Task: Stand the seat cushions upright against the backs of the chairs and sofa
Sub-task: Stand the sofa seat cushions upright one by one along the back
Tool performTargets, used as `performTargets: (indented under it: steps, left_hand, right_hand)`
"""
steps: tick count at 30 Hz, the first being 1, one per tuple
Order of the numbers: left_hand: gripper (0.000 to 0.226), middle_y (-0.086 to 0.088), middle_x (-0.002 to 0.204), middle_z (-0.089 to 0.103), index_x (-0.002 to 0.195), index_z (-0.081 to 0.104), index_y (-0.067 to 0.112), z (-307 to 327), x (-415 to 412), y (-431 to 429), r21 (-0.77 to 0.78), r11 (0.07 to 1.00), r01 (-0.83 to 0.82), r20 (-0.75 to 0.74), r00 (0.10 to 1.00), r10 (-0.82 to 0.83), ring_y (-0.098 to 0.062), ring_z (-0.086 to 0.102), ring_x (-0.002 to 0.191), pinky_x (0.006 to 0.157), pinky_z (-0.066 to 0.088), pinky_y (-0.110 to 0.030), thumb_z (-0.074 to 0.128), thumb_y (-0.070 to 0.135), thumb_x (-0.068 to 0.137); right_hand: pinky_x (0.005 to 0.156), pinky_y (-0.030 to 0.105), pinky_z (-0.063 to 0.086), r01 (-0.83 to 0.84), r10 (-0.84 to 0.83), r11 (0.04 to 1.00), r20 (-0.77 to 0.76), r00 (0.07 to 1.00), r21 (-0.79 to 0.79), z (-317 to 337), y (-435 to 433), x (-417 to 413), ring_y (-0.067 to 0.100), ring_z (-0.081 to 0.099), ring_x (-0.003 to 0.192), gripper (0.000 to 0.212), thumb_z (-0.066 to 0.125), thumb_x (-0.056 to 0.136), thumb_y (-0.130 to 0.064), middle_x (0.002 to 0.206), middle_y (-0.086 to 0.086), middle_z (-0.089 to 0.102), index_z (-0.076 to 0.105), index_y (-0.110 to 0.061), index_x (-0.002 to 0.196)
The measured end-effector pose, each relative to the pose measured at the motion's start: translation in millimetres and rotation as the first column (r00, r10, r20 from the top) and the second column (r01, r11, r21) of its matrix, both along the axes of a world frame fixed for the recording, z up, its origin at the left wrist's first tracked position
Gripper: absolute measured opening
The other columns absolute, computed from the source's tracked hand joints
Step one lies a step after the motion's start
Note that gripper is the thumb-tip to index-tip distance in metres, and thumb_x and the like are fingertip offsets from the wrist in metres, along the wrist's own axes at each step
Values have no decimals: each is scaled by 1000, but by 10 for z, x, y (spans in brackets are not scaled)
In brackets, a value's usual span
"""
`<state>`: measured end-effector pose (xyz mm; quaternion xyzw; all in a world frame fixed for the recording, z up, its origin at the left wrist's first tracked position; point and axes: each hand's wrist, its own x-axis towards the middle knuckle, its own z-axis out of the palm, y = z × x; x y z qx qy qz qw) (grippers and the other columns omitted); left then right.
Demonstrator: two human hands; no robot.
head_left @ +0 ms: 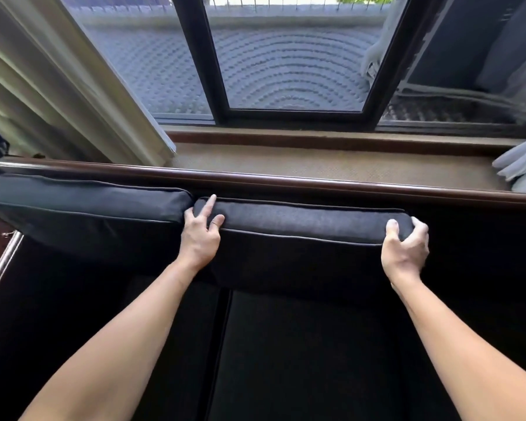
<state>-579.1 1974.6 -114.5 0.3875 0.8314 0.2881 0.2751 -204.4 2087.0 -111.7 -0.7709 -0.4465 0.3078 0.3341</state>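
Observation:
A dark grey seat cushion (304,221) stands upright on its edge against the sofa's dark wooden back rail (286,180). My left hand (202,232) grips its upper left corner, with the index finger stretched over the top. My right hand (406,244) clasps its upper right corner. A second dark cushion (82,202) stands upright to the left, touching the first one. Another cushion (301,354) lies flat on the sofa seat below my arms.
Behind the sofa runs a carpeted sill (331,165) under a dark-framed window (289,56). A pale curtain (58,86) hangs at the left and grey fabric (520,165) at the right. The sofa's wooden arm (0,262) is at the left edge.

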Motion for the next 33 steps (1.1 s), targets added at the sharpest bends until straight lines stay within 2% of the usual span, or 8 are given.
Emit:
performTargets:
  steps: [3, 5, 7, 10, 17, 24, 28, 33]
  left_hand:
    - [43, -40, 154, 41, 155, 58, 24, -88, 201, -77, -44, 998, 49, -372, 926, -62, -63, 56, 117, 108, 50, -65, 55, 24, 111]
    - [37, -42, 149, 50, 144, 68, 16, -108, 310, -112, -61, 997, 41, -518, 853, -67, -65, 61, 104, 89, 56, -72, 61, 19, 108]
    - [35, -39, 146, 56, 140, 70, 11, -44, 396, -111, -96, 995, 40, -585, 806, -89, -67, 60, 109, 89, 54, -75, 60, 21, 108]
    - [42, -36, 149, 57, 145, 66, 10, 64, 597, -143, -149, 981, 122, -593, 783, -187, -64, 46, 139, 110, 37, -79, 57, 30, 109]
    - [53, -33, 152, 55, 142, 68, 8, 260, 1819, -368, -41, 921, 388, -505, 787, -354, -58, 46, 144, 112, 39, -76, 57, 37, 99]
    - [46, -27, 151, 59, 141, 68, 12, 122, 3565, -642, 51, 825, 562, -363, 780, -509, -51, 48, 146, 115, 42, -69, 69, 28, 98]
    - [46, -14, 163, 50, 151, 59, 19, -189, 4613, -834, -8, 841, 541, -149, 831, -536, -37, 39, 155, 126, 32, -53, 61, 30, 106]
    - [58, -4, 169, 39, 162, 41, 25, -799, 5654, -1146, -224, 913, 341, 132, 939, -319, -24, 38, 154, 124, 35, -40, 57, 40, 108]
  right_hand:
    - [95, 49, 43, -74, 75, 997, 136, 988, -13, -17, -23, -22, 48, 54, 117, 51, 44, 104, -39, 143, 26, 42, 41, -4, 142]
    - [94, 52, 44, -145, 156, 987, 225, 962, -63, -1, -41, 38, 50, 54, 115, 57, 34, 105, -48, 143, 27, 40, 38, -6, 143]
    - [98, 56, 41, -234, 266, 963, 338, 903, -134, 25, -74, 152, 49, 49, 123, 64, 25, 104, -56, 146, 25, 39, 34, -9, 147]
    - [107, 59, 33, -336, 384, 923, 438, 813, -185, 103, -238, 318, 40, 36, 139, 66, 23, 104, -57, 158, 18, 31, 29, -14, 154]
    - [118, 51, 26, -334, 379, 925, 391, 839, -180, 306, -1019, 955, 26, 24, 151, 60, 39, 103, -49, 165, 9, 26, 33, -19, 155]
    - [117, 47, 26, -278, 369, 921, 380, 848, -273, 123, -1573, 2406, 22, 25, 150, 50, 38, 104, -39, 162, 7, 33, 43, -21, 150]
    - [118, 46, 26, -285, 414, 888, 360, 836, -361, -145, -1701, 3439, 21, 25, 150, 53, 37, 104, -45, 162, 6, 34, 44, -21, 150]
    - [116, 48, 29, -291, 480, 813, 296, 826, -505, -635, -1739, 4594, 24, 26, 150, 58, 40, 103, -49, 163, 7, 31, 39, -18, 152]
